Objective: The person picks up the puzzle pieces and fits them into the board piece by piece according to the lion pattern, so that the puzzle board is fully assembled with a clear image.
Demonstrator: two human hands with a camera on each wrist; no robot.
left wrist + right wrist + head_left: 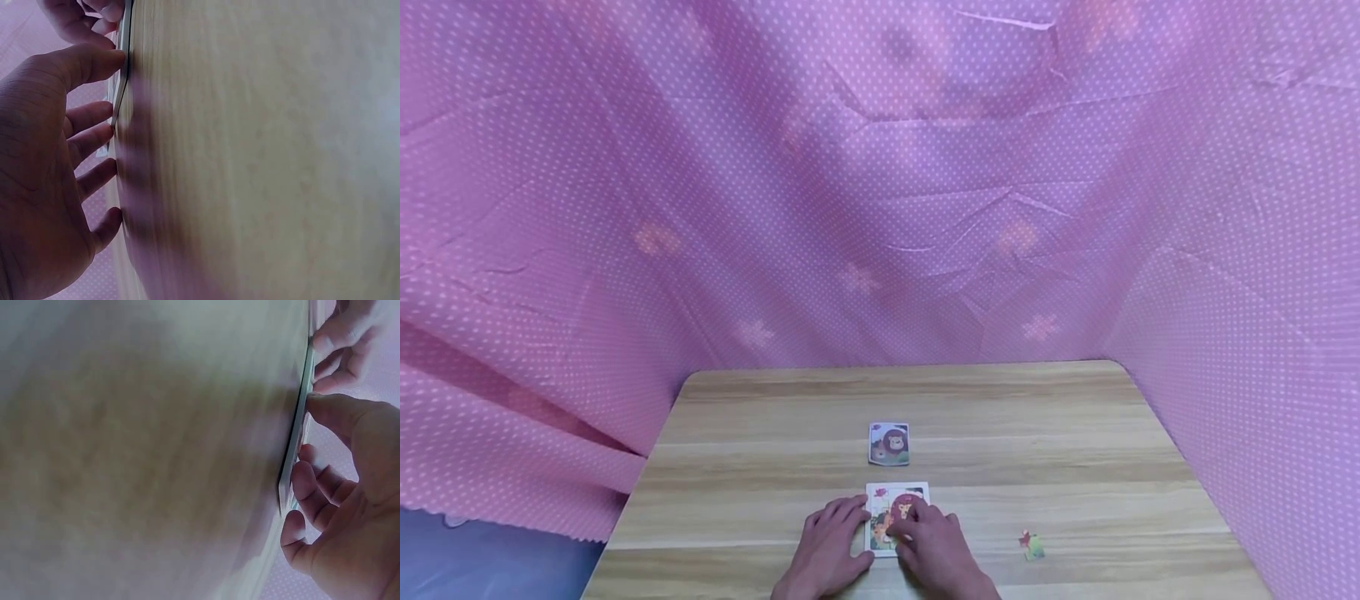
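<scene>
A jigsaw puzzle in a white-edged tray [880,552] lies at the table's near side, showing a lion's face with a dark red mane. My left hand [829,546] rests at the tray's left edge, fingers spread and fairly straight; in the left wrist view its thumb [103,62] touches the tray's rim. Over the puzzle's lower right bends my right hand [936,546], fingertips on the picture and hiding part of it. The right wrist view shows its thumb [331,406] at the tray's edge and other fingers curled. I cannot tell whether it pinches a piece.
Beyond the tray lies a square lion picture card [889,444]. Loose puzzle pieces [1033,547], red and green, lie right of my right hand. The wooden table [760,467] has rounded far corners, and pink dotted cloth [880,208] hangs around it.
</scene>
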